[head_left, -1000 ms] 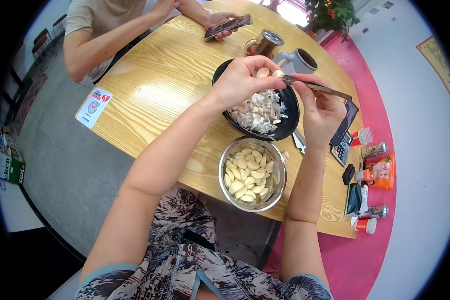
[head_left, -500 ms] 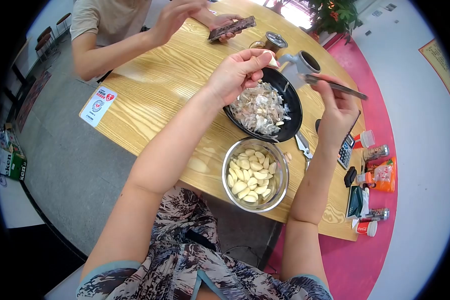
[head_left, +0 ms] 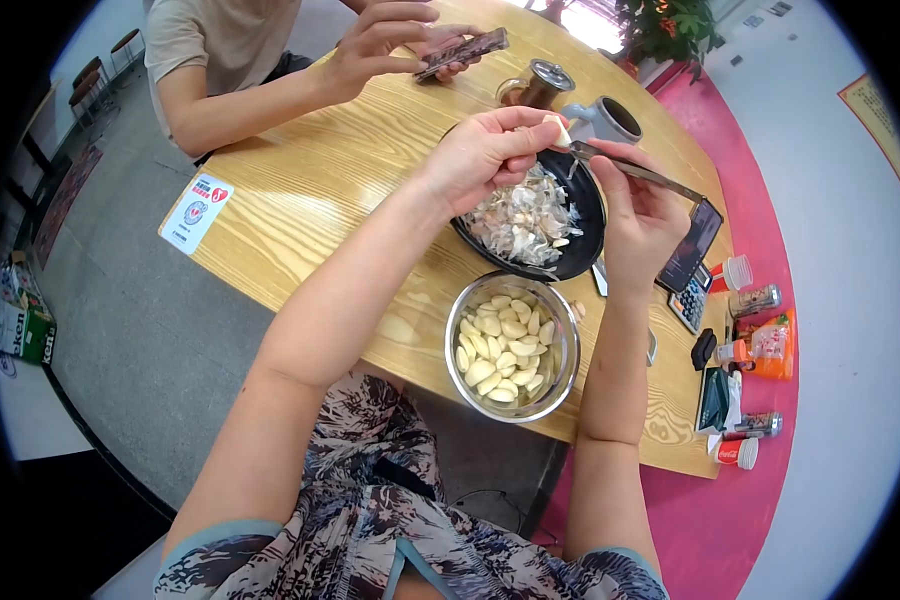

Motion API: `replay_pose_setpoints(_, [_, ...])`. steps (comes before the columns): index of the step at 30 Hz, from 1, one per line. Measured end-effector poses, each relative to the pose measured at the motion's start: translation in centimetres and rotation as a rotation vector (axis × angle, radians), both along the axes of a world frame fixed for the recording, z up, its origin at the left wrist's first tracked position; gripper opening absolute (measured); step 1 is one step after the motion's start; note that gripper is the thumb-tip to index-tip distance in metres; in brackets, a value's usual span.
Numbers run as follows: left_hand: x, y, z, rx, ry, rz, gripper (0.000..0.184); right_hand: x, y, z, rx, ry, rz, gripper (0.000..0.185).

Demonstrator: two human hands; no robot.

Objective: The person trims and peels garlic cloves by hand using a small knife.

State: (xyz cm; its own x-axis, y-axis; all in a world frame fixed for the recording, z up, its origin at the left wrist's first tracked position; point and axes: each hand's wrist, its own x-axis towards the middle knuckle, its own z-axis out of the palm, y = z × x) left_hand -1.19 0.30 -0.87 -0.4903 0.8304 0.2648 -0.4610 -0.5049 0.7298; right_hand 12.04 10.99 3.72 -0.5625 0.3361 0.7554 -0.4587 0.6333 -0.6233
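A pale garlic clove (head_left: 559, 130) is pinched in the fingertips of my left hand (head_left: 485, 160), above a black bowl (head_left: 582, 262) holding garlic skins (head_left: 526, 220). My right hand (head_left: 642, 215) grips a narrow metal tool (head_left: 638, 170), whose tip touches or nearly touches the clove. Whether the tool is a knife or tweezers, I cannot tell. Nearer to me stands a clear-walled metal-rimmed bowl (head_left: 454, 372) with several peeled cloves (head_left: 504, 345). Scissors beside the black bowl are mostly hidden behind my right forearm.
Across the wooden table (head_left: 310, 170) a person (head_left: 230, 60) holds a phone (head_left: 462, 54). A glass pot (head_left: 538, 84) and grey mug (head_left: 610, 122) stand beyond the black bowl. At right are a propped phone (head_left: 692, 245), calculator (head_left: 688, 302), cups and an orange packet (head_left: 770, 345).
The tool in my right hand moved away from my left hand, then came back left to the clove. The other person's free hand moved to their phone.
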Motion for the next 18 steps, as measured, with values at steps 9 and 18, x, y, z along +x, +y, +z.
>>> replay_pose_setpoints(9, [0.2,0.0,-0.1,-0.001,0.099,-0.022,0.026,0.2,0.8,0.4,-0.051,0.128,-0.250,0.010])
replay_pose_setpoints(18, [0.5,0.0,0.2,-0.020,0.100,0.027,0.030,0.5,2.2,1.0,-0.107,-0.183,-0.045,0.017])
